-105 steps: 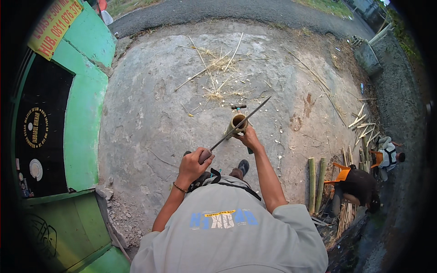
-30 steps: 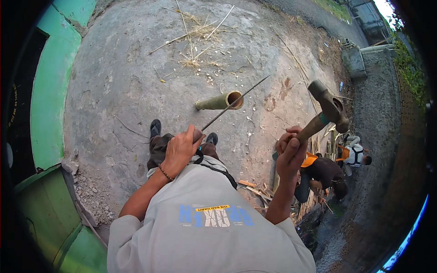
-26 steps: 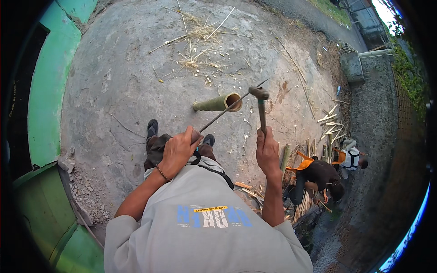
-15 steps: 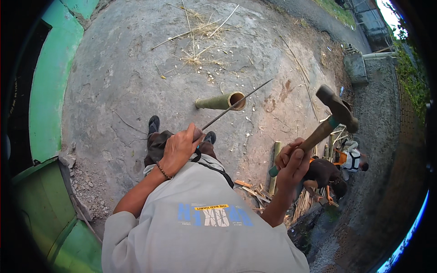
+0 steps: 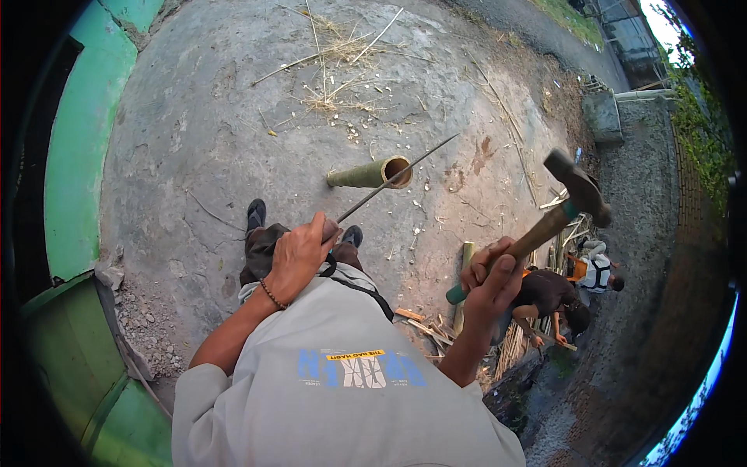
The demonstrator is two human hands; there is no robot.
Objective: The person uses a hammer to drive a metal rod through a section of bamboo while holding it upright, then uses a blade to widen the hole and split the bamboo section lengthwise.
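My left hand point(image 5: 296, 263) is closed around the short handle of a long knife point(image 5: 362, 203). Its narrow dark blade slants up and to the right, seen nearly edge-on. Behind the blade is a green bamboo section point(image 5: 356, 177) on the ground, its round hollow end facing me; whether it stands or lies I cannot tell. A hammer point(image 5: 545, 230) with a wooden handle, green at both ends, is gripped in my right hand point(image 5: 493, 279). The hammer's metal head is raised toward the upper right, apart from knife and bamboo.
Split bamboo strips point(image 5: 513, 349) lie in a pile at lower right. Beside it a person in a dark shirt point(image 5: 547, 294) bends over, another person point(image 5: 597, 272) behind. Thin sticks and straw point(image 5: 338, 50) are scattered far ahead. A green wall point(image 5: 82, 163) stands at left.
The view has shifted slightly, so the ground and bamboo appear a little further left. Both hands keep their hold on the long knife and the hammer.
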